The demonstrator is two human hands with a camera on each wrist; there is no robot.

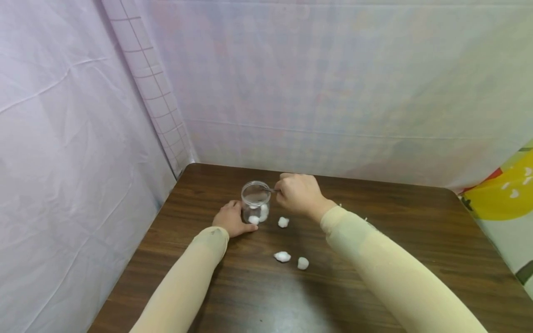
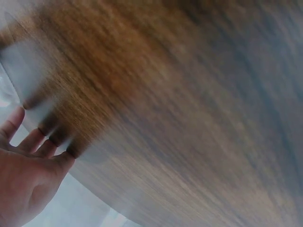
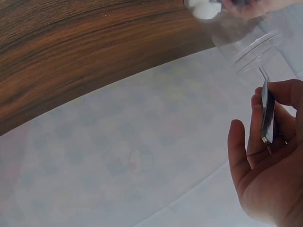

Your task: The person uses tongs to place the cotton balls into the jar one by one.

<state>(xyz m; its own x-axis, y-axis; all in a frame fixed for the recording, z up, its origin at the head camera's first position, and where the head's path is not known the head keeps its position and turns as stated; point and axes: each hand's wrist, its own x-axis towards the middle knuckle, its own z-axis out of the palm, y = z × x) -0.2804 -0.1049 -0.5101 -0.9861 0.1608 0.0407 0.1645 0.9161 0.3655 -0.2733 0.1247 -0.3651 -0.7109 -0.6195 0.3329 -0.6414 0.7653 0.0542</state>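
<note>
A clear jar (image 1: 257, 196), without a lid, stands upright on the brown wooden table with a few white cotton balls (image 1: 264, 212) at its bottom. My left hand (image 1: 233, 219) holds the jar low on its left side, thumb across the front. Metal tweezers (image 3: 267, 113) are pinched between the thumb and fingers of my right hand (image 1: 300, 194). Their tips reach into the jar's mouth from the right; whether they grip anything cannot be made out. One cotton ball (image 1: 283, 222) lies right of the jar. Nearer the front lie a flattened cotton ball (image 1: 282, 256) and a round one (image 1: 303, 263).
The wooden table (image 1: 374, 286) has rounded back corners. A pale checked curtain (image 1: 316, 92) hangs behind it, and a white cloth (image 1: 75, 162) hangs along the left. Yellow patterned fabric (image 1: 508, 194) shows at the right edge.
</note>
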